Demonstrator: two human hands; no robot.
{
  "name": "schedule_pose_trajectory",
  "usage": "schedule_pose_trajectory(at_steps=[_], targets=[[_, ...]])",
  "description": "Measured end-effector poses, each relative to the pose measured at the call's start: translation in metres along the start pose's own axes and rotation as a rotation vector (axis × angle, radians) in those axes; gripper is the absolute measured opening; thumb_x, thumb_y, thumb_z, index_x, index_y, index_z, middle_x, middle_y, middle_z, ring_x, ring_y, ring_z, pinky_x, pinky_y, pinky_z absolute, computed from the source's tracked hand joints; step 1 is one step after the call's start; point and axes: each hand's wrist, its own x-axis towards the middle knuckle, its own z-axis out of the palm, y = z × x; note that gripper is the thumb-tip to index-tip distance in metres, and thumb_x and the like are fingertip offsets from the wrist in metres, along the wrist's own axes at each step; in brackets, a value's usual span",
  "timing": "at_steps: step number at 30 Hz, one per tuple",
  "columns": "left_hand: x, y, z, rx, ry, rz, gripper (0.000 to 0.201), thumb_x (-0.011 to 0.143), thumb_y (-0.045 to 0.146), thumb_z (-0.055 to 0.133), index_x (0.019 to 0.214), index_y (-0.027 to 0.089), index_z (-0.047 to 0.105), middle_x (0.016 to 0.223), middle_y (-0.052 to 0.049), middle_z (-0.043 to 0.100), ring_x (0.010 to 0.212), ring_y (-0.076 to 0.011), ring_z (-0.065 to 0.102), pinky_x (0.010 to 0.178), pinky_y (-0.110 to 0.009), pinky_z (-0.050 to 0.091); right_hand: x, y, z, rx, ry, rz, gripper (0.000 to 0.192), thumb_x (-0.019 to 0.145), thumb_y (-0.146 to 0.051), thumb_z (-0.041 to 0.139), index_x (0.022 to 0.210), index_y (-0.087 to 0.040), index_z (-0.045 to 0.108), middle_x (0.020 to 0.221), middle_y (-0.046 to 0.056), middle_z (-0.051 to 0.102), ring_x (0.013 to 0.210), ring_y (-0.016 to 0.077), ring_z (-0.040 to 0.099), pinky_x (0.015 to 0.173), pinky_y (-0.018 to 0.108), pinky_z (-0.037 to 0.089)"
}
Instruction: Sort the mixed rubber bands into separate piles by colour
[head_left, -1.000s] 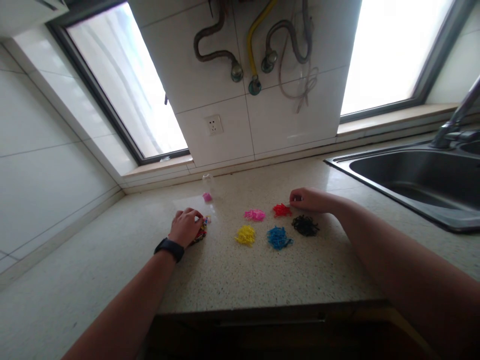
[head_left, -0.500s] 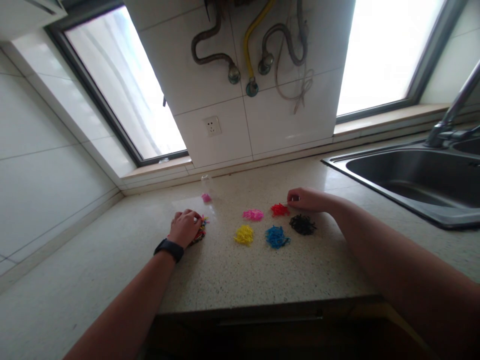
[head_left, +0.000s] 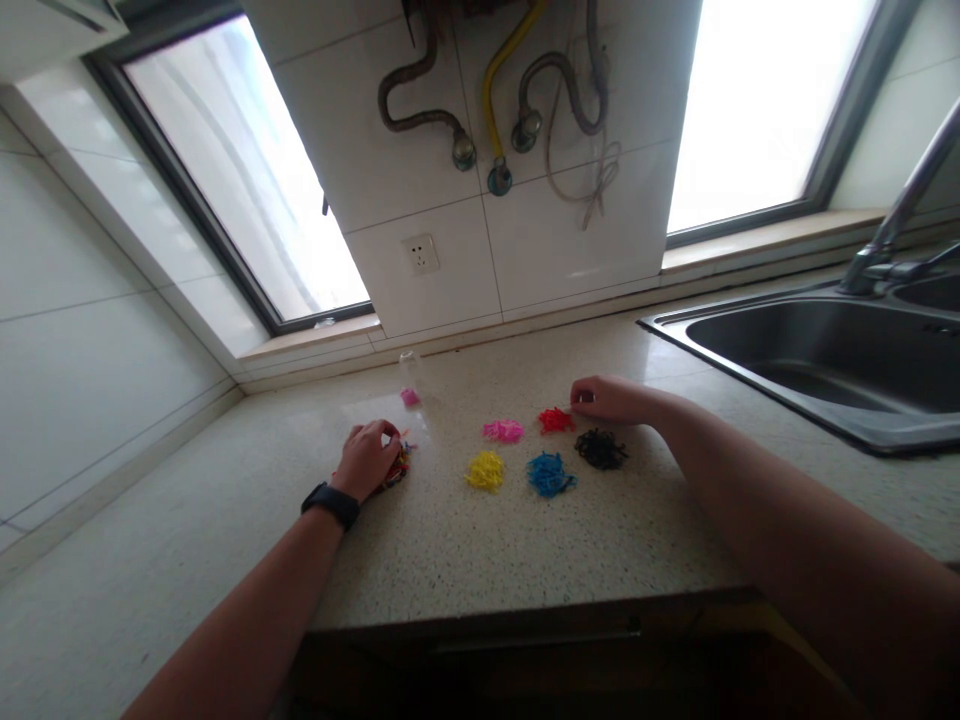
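Just left of frame centre, the left hand, a dark watch at its wrist, curls over a mixed-colour heap of tiny bands; whether it pinches any I cannot tell. At centre lie sorted tangles: yellow pile, blue pile, black pile; farther, pink pile and red pile. The right hand rests loosely curled, fingertips touching the red pile. The sink sits far right.

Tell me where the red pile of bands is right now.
In the head view, the red pile lies on the countertop right of centre, at the right hand fingertips, with the pink pile to its left.
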Motion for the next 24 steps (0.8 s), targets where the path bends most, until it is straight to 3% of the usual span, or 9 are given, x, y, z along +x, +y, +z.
schedule_pose_trajectory(at_steps=[6,24], targets=[[-0.0014,0.0005,-0.003,-0.066,0.032,0.009,0.021,0.09,0.032,0.049,0.092,0.02,0.066,0.087,-0.006,0.07,0.089,-0.0234,0.061,0.084,-0.034,0.046,-0.0017,-0.004,-0.0022,-0.002,-0.009,0.011,0.024,0.081,-0.036,0.059,0.092,-0.018,0.07,0.084,0.007,0.071,0.068,0.0172,0.059,0.059,0.028,0.038],[-0.0016,-0.0071,-0.0004,-0.15,0.018,0.069,0.019,0.083,0.034,0.063,0.094,0.023,0.072,0.088,-0.005,0.073,0.088,-0.0231,0.063,0.084,-0.035,0.047,-0.0014,-0.0031,-0.002,-0.008,-0.009,0.003,0.023,0.081,-0.036,0.058,0.092,-0.019,0.07,0.084,0.006,0.071,0.07,0.018,0.061,0.061,0.028,0.039]])
